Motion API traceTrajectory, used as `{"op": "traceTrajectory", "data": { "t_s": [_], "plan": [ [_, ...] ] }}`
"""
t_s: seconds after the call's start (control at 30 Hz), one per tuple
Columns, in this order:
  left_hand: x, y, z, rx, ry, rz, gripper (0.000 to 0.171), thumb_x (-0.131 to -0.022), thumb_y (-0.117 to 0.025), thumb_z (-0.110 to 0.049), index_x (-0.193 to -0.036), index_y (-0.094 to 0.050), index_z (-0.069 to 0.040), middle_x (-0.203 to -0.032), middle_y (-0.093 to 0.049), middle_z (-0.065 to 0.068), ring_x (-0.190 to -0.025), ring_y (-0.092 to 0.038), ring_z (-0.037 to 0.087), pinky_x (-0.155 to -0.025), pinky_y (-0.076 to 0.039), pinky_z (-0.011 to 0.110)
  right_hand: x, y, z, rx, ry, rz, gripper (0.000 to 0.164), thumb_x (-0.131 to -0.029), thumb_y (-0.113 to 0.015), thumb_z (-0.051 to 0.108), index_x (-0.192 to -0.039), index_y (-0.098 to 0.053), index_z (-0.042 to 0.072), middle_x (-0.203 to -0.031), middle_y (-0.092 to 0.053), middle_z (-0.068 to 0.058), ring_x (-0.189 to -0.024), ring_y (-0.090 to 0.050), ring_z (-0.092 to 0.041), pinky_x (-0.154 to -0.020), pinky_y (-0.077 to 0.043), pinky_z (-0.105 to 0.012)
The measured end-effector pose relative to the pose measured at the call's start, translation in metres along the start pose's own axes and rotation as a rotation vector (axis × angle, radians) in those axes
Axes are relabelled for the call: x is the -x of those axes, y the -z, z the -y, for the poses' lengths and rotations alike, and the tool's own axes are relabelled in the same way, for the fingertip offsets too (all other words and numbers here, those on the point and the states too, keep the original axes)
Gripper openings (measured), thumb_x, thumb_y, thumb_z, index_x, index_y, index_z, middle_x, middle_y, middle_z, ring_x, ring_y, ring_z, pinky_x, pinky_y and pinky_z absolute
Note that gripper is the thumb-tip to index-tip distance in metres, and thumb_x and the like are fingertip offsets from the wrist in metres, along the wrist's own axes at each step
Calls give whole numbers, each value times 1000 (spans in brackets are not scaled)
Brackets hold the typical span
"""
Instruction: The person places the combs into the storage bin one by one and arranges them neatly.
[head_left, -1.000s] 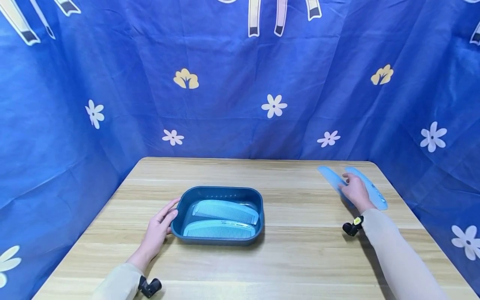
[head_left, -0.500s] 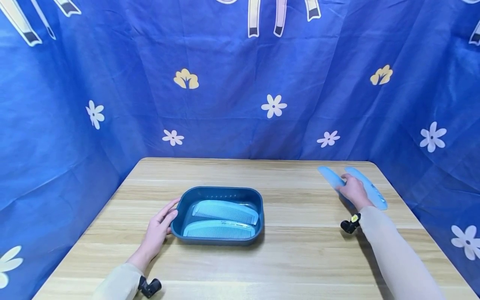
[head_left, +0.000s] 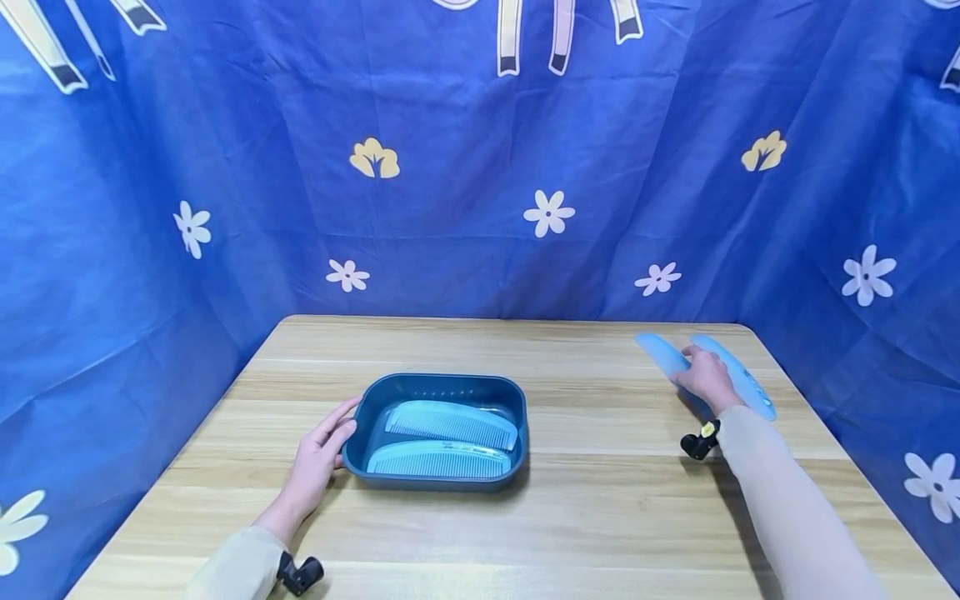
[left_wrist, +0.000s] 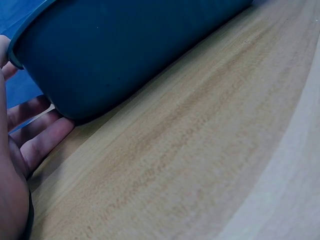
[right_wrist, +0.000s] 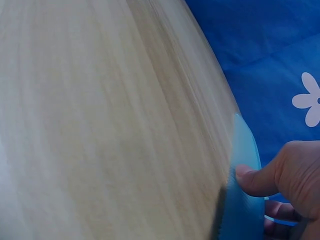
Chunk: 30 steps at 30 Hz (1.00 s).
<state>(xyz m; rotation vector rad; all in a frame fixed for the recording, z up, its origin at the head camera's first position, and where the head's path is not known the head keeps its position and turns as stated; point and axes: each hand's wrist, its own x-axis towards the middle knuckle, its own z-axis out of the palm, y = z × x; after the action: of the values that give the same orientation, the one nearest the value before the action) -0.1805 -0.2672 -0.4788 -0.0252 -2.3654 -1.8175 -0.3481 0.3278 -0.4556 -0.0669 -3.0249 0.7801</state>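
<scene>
In the head view a dark blue plastic basin stands left of centre on the wooden table. Two light blue combs lie inside it, a rear comb and a front comb. My left hand rests against the basin's left end, thumb at the rim; in the left wrist view, fairly straight fingers touch the outer wall low down. At the far right my right hand pinches a blue comb, thumb on its near face, other fingers behind. A second blue comb lies just right of that hand.
The wooden table has rounded far corners. Blue cloth printed with flowers hangs behind it and along both sides. Each wrist carries a small black camera, such as the left wrist camera.
My right hand has shifted slightly left, its thumb closing on the left-hand comb. The left hand, the basin and the combs in it have stayed put.
</scene>
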Motion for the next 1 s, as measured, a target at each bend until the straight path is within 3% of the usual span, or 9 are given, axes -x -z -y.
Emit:
{"op": "traceTrajectory", "data": {
  "t_s": [0.17, 0.43, 1.0],
  "plan": [
    [0, -1, 0, 13, 2, 3, 49, -96, -48, -39, -141, -41, -20, -127, -46, 19, -95, -59, 11, -71, -54, 29, 1, 6, 0, -14, -3, 41, 65, -84, -67, 17, -134, -36, -10, -126, -34, -38, -111, -38, -52, -89, -37, -59],
    [0, 0, 1, 20, 3, 0, 49, -97, -47, -38, -141, -41, -20, -125, -47, 18, -94, -59, 11, -71, -54, 29, 0, 11, 3, 18, 41, 29, 59, -83, -65, 11, -131, -39, -12, -123, -41, -37, -108, -43, -50, -84, -42, -57],
    [-1, 0, 1, 17, -4, 0, 48, -97, -46, -38, -141, -41, -20, -123, -48, 16, -93, -59, 11, -71, -54, 28, 7, 15, 16, -89, 36, 31, 54, -86, -61, 5, -132, -38, -10, -116, -47, -35, -102, -50, -46, -78, -47, -53]
  ]
}}
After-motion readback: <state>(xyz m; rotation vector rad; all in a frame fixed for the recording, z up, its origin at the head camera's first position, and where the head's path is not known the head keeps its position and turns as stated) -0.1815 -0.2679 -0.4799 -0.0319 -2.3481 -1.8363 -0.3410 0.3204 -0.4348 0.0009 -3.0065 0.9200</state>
